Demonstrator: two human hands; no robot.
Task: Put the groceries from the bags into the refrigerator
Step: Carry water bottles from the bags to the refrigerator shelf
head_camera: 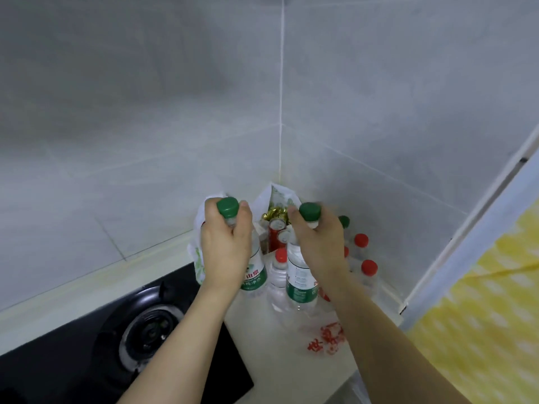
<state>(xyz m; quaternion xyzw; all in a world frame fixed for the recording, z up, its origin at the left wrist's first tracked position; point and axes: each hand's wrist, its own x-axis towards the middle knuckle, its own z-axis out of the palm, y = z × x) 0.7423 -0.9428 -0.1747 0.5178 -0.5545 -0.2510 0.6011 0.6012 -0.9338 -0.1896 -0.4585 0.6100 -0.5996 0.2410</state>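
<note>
two green-capped water bottles are held by their necks, one in each hand. the left hand (pixel 226 243) is curled tightly round the neck of the left green-capped bottle (pixel 253 269), just under its cap, and the bottle hangs upright below the fist with its green-and-white label showing. the right hand (pixel 319 242) is wrapped the same way round the neck of the right green-capped bottle (pixel 300 282), whose clear body and green label are seen below and to the left of the wrist. whether either bottle base touches the counter cannot be told.

between the two grips, a red-capped bottle (pixel 280 268) stands low, and just beyond it a red can (pixel 275 234) and gold-wrapped sweets (pixel 272 214) are seen inside an open white paper bag (pixel 277 193) set in the wall corner. behind the left hand, a second white bag with a green print (pixel 198 258) is partly hidden. to the right of the right hand, more red-capped bottles (pixel 369 268) and one further green cap (pixel 344 221) are grouped. below the right forearm, a clear plastic bag with red lettering (pixel 328 338) lies on the pale countertop (pixel 277 360). left of the left forearm, a black gas hob (pixel 87 345) with a burner is set into the counter. at the far right, a yellow-and-white patterned surface (pixel 481 316) is seen.
</note>
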